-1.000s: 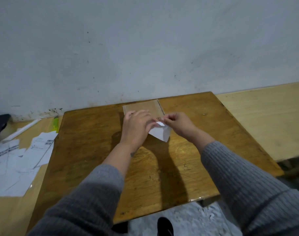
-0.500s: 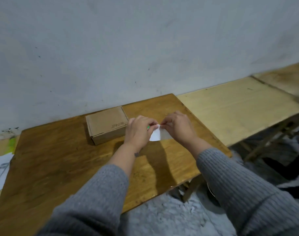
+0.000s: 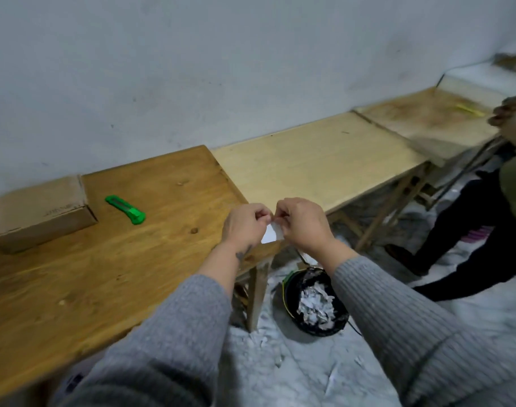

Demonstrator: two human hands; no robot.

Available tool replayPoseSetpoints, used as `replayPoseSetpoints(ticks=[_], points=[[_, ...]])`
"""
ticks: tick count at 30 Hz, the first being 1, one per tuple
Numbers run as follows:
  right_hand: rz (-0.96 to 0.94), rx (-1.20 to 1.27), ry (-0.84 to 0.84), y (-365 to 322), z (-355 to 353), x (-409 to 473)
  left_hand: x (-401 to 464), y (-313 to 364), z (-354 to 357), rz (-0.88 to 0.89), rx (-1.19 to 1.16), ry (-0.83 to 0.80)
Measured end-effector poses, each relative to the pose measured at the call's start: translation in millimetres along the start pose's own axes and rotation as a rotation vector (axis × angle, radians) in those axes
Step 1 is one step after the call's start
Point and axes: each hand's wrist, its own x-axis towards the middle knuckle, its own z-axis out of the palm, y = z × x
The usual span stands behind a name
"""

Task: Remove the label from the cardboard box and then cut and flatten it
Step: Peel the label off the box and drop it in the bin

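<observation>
Plain grey-white wall (image 3: 221,69), scuffed. Row of wooden tables against it: dark varnished one (image 3: 74,283), paler ones (image 3: 318,165) alongside. Floor (image 3: 294,374) littered with white paper scraps.

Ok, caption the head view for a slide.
Both hands pinch the peeled label above the bin; box uncut.

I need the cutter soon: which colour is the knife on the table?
Bright green; the knife shows clearly in the head view.
</observation>
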Motion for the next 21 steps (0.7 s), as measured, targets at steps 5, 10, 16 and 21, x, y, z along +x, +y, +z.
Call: replayPoseSetpoints(ticks=[5, 10, 16, 21], points=[[-0.014, 0.008, 0.058, 56, -10, -22, 8, 30, 54, -0.1, -0.128, -0.032], [0.093, 0.154, 0.084, 90, -14, -28, 23, 48, 83, -0.184, -0.199, 0.12], [0.324, 0.248, 0.143, 137, -20, -33, 43, 38, 85, -0.37, -0.205, 0.369], [0.455, 0.409, 0.124, 157, -17, -13, 69, 45, 109, -0.187, -0.089, 0.159]])
